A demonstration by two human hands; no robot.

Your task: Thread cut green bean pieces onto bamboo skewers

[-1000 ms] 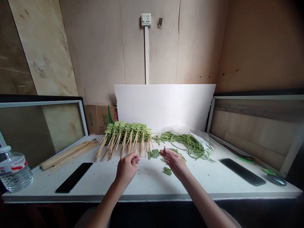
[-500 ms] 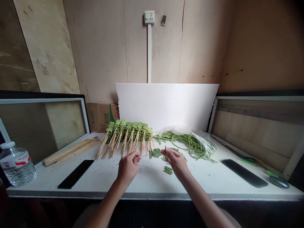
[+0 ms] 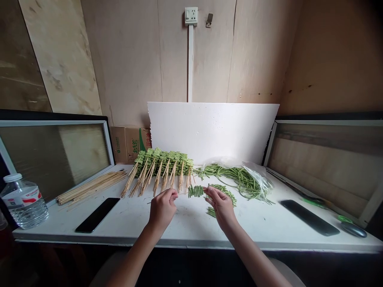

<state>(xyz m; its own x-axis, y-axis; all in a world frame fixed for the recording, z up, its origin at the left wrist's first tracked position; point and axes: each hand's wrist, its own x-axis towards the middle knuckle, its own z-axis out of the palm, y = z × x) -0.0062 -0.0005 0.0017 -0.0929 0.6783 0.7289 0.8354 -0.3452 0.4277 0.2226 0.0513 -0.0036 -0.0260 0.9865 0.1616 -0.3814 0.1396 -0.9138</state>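
The left hand [image 3: 163,207] pinches a thin bamboo skewer [image 3: 179,195] near its blunt end, holding it roughly level above the white bench [image 3: 185,227], with a row of short green bean pieces [image 3: 196,191] already threaded along its far part. The right hand [image 3: 220,203] is closed at the fingertips on what looks like one more small bean piece beside the skewer's tip, though the piece itself is too small to make out surely. To do this well, the skewer should probably be kept steady and level while the right hand brings each piece square to the point, so it is pierced through its middle and sits flush against the row; a slanted entry would likely split the bean or leave the row uneven. Fingertips are best kept to the sides of the piece, clear of the point. More cut pieces [image 3: 211,212] lie on the bench just under the right hand, near enough to pick up without shifting the skewer. Behind are the finished bean skewers [image 3: 163,165] in a stack, uncut long beans [image 3: 236,177] on a plastic bag, and bare skewers [image 3: 89,187] to the left.
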